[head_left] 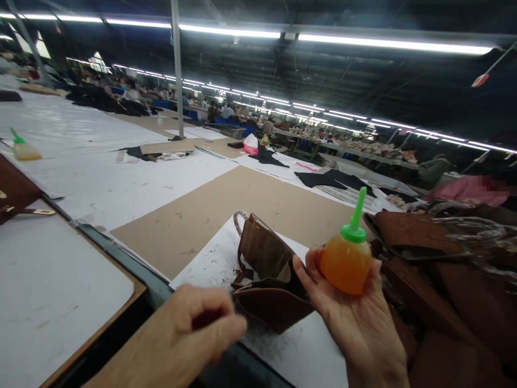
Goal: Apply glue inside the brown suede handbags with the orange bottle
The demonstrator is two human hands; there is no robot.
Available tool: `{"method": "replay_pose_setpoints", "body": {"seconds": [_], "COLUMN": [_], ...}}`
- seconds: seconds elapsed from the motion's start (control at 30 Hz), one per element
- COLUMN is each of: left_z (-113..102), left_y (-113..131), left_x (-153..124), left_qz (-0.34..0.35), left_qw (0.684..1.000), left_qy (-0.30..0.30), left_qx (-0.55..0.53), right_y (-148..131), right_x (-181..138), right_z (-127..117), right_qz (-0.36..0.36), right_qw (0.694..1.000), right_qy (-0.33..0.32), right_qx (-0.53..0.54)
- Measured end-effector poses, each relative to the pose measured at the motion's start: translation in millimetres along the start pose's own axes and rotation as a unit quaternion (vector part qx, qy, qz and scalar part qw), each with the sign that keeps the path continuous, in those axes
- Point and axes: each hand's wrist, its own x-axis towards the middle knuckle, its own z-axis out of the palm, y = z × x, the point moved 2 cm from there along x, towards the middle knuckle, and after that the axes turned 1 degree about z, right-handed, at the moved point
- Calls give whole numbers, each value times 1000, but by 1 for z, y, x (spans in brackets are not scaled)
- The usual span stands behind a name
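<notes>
My right hand (pixel 357 323) holds a round squeeze bottle (pixel 346 264) of orange liquid, its green nozzle pointing up. The bottle rests in the palm with fingers around it. Just left of that hand, an opened brown bag (pixel 270 307) lies on white paper (pixel 202 264); its flap is raised and dark lining shows. My right fingertips overlap the bag's edge; I cannot tell whether they touch it. My left hand (pixel 197 328), slightly blurred, hovers in front of the bag with its fingers loosely curled in and nothing visible in them.
Several brown leather pieces or bags (pixel 444 285) are heaped at right. A second green-tipped bottle (pixel 25 148) stands at far left, near a brown leather piece (pixel 16 188). A metal post (pixel 177 70) rises beyond the tan board (pixel 194 215). Black pieces (pixel 331 179) lie farther back.
</notes>
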Motion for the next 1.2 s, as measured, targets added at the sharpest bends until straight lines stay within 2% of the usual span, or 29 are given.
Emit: {"method": "replay_pose_setpoints", "body": {"seconds": [0.03,0.07,0.1,0.17,0.2,0.3,0.37,0.43,0.5,0.6,0.67,0.73,0.8,0.87,0.97,1.07,1.13,1.2], "left_z": [-4,-2,3,18,25,37,39,42,46,40,19,-18,-63,-101,-131,-136,-136,-135], "left_y": [17,30,40,50,53,56,57,57,53,41,29,14,0,-14,-29,-37,-32,-17], "left_x": [12,26,42,75,90,119,126,128,128,130,131,129,119,106,87,80,80,79], "left_qz": [60,98,131,155,168,170,138,92,63,62,57,28,-9,-45,-69,-77,-45,10], "left_qw": [993,980,962,927,915,906,910,905,896,907,923,929,919,904,911,952,976,984], "left_qy": [63,75,63,-5,-45,-164,-231,-277,-288,-238,-168,-72,43,99,117,68,31,36], "left_qx": [78,159,230,341,364,351,316,310,331,343,342,363,391,413,390,288,212,176], "right_y": [1,2,3,3,2,-2,-3,-3,-2,-3,-6,-9,-10,-8,0,4,3,2], "right_x": [-1,-1,-1,-1,-1,0,1,1,1,2,4,6,9,12,14,14,13,13], "right_z": [0,-1,-1,-1,-1,0,-1,-2,-3,-4,-4,-3,-3,-3,-2,1,3,6], "right_qz": [1,1,2,-2,-6,-14,-16,-13,-11,-26,-49,-67,-69,-64,-60,-56,-54,-50], "right_qw": [1000,1000,1000,1000,1000,1000,999,1000,1000,999,998,996,996,996,993,990,991,991], "right_qy": [-7,-7,-2,7,6,11,17,9,-13,-34,-35,-35,-34,-34,-45,-27,7,32], "right_qx": [-3,-4,-3,6,11,20,22,19,7,-18,-34,-46,-52,-60,-95,-123,-125,-121]}}
